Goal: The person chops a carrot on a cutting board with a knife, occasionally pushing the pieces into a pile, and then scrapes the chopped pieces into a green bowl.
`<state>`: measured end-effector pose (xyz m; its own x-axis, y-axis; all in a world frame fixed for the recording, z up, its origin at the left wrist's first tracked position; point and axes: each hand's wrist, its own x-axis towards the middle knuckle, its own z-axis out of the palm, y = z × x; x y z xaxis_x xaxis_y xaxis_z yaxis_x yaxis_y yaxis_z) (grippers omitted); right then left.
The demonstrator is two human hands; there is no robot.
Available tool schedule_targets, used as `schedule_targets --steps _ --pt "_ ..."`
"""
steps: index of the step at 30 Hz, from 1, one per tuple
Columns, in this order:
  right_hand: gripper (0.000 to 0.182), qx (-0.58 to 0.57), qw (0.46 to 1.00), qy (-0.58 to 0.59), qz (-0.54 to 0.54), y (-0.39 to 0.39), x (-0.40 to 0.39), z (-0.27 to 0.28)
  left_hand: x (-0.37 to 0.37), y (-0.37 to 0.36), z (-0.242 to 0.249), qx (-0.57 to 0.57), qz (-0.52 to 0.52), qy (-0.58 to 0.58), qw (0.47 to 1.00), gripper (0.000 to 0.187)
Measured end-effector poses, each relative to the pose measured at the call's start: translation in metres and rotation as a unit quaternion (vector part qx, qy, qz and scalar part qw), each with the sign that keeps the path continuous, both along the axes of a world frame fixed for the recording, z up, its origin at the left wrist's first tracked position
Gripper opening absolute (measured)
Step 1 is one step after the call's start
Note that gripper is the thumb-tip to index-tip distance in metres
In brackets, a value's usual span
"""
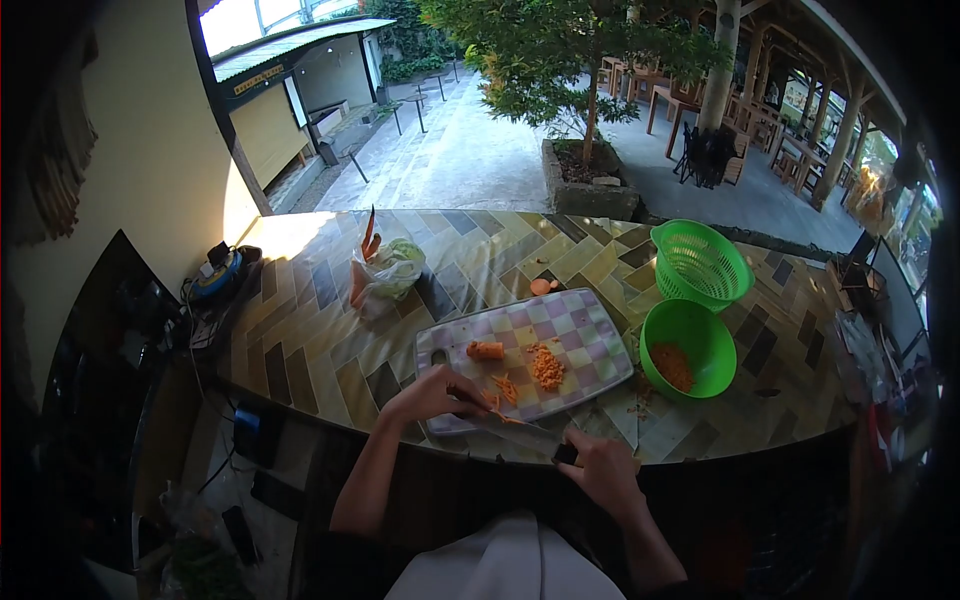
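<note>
Pinning carrot strips [497,400] at the board's [585,330] near edge, my left hand [430,393] curls; right hand [600,468] grips the knife [530,432], blade pointing left

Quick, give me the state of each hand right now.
Left hand: fingers down on carrot strips on the cutting board.
Right hand: closed on the knife handle.
</note>
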<state>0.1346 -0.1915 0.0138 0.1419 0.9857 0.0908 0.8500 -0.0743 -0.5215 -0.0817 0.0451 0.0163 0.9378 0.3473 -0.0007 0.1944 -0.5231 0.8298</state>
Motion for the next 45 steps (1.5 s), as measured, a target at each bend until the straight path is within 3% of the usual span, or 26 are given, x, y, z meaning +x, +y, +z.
schedule_targets --steps 3,6,10,13,16,22,25,28,31,34,43,45 --pt "0.036 -0.004 1.0 -0.012 0.003 -0.005 0.001 0.0 0.008 0.006 -0.008 -0.002 0.03 -0.032 0.999 0.016" --pt "0.036 -0.004 1.0 -0.027 -0.004 -0.012 0.006 0.001 0.015 0.012 -0.017 -0.139 0.159 -0.074 0.975 0.016" --pt "0.034 -0.027 0.998 0.026 -0.059 -0.023 0.02 0.003 0.019 0.015 -0.031 -0.022 0.204 -0.087 0.975 0.019" --pt "0.035 -0.027 0.992 0.074 -0.101 -0.031 0.034 0.001 0.018 -0.001 -0.028 0.042 0.143 -0.075 0.986 0.022" --pt "0.034 0.025 0.989 0.087 -0.118 -0.033 0.04 0.004 0.017 -0.005 -0.034 0.148 0.067 -0.144 0.976 0.023" --pt "0.032 0.015 0.99 0.043 -0.132 -0.028 0.033 0.009 0.012 -0.011 -0.015 0.132 0.192 -0.133 0.963 0.029" --pt "0.033 0.045 0.993 0.008 -0.111 -0.022 0.029 0.004 0.013 -0.015 0.007 0.246 0.235 -0.18 0.923 0.036" --pt "0.033 0.057 0.995 -0.02 -0.08 -0.018 0.025 0.004 0.024 -0.034 0.025 0.251 0.094 -0.19 0.945 0.041" --pt "0.033 0.058 0.996 -0.045 -0.044 -0.011 0.019 0.012 0.032 -0.036 0.02 0.181 -0.045 -0.123 0.975 0.041" --pt "0.033 0.054 0.996 -0.063 -0.018 -0.009 0.016 0.015 0.039 -0.032 0.027 0.069 -0.085 -0.009 0.994 0.036" --pt "0.032 0.021 0.996 -0.085 0.02 -0.005 0.008 0.012 0.051 -0.013 0.001 -0.003 -0.135 -0.02 0.991 0.019" --pt "0.033 0.017 0.996 -0.082 0.02 -0.004 0.007 0.011 0.05 -0.009 -0.001 0.005 -0.092 -0.017 0.996 0.018"
